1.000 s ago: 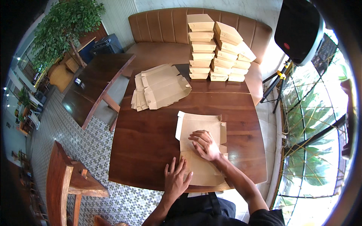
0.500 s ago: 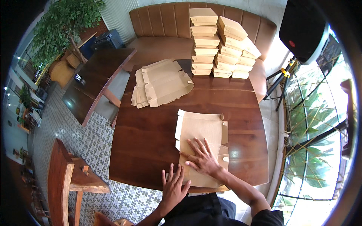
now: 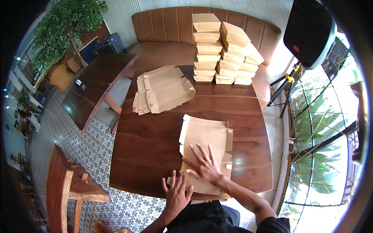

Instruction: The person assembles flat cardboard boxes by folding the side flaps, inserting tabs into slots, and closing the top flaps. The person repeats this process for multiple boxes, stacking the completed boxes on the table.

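Note:
A brown cardboard box blank (image 3: 206,130) lies unfolded near the front of the dark wooden table (image 3: 147,155). Its side flaps stand partly raised, and the left ones catch bright light. Spread flat across the middle of the blank is my right hand (image 3: 205,166), fingers apart and pointing away from me. My left hand (image 3: 178,192) rests at the blank's near left edge, over a flap it partly covers, its fingers also stretched out. Neither hand grips anything.
Flat box blanks (image 3: 171,93) lie piled at the table's far left. Folded boxes (image 3: 207,47) stand in tall stacks at the back, before a brown bench (image 3: 163,29). A black speaker (image 3: 309,35) on a tripod is at right; a wooden chair (image 3: 60,186) is at left.
The view has shifted slightly. Both hands stay on the blank with fingers spread, and the left has edged a little along its near left side.

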